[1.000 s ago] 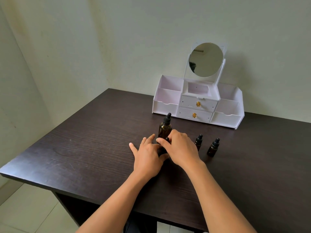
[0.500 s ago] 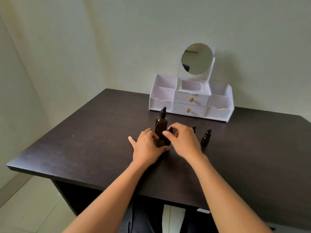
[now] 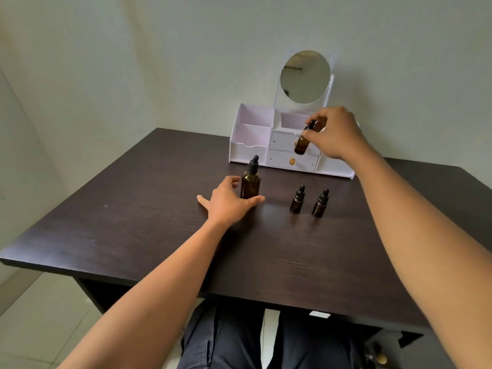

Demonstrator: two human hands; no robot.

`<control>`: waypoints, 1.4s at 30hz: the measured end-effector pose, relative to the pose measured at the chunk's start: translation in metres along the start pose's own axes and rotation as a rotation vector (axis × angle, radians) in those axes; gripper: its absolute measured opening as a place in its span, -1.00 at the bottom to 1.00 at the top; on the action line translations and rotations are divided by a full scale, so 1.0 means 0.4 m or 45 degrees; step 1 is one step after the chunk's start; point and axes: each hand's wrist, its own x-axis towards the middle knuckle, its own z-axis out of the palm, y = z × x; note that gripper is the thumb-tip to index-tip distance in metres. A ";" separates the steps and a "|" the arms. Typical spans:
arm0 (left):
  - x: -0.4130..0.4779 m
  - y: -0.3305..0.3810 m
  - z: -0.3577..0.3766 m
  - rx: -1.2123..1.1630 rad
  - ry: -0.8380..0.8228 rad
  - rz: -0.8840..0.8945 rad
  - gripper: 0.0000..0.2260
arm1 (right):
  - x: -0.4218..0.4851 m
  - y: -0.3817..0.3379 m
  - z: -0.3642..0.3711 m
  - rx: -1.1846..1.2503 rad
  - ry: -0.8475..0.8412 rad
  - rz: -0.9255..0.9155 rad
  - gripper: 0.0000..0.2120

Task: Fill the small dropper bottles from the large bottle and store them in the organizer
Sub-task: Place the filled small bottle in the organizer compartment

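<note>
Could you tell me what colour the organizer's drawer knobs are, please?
Gold, seen in the head view on the lower drawer knob of the white organizer.

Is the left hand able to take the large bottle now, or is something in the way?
Probably yes: the left hand lies open on the table right beside the large bottle, and nothing stands between them.

A single head-worn camera looks forward and down from above the desk (image 3: 133, 235), both arms reaching away, the organizer (image 3: 253, 145) beyond the fingers (image 3: 310, 131).
</note>
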 end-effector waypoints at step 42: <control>0.053 -0.062 0.056 0.080 0.070 0.159 -0.47 | 0.356 0.219 0.112 -0.379 -0.344 0.119 -0.59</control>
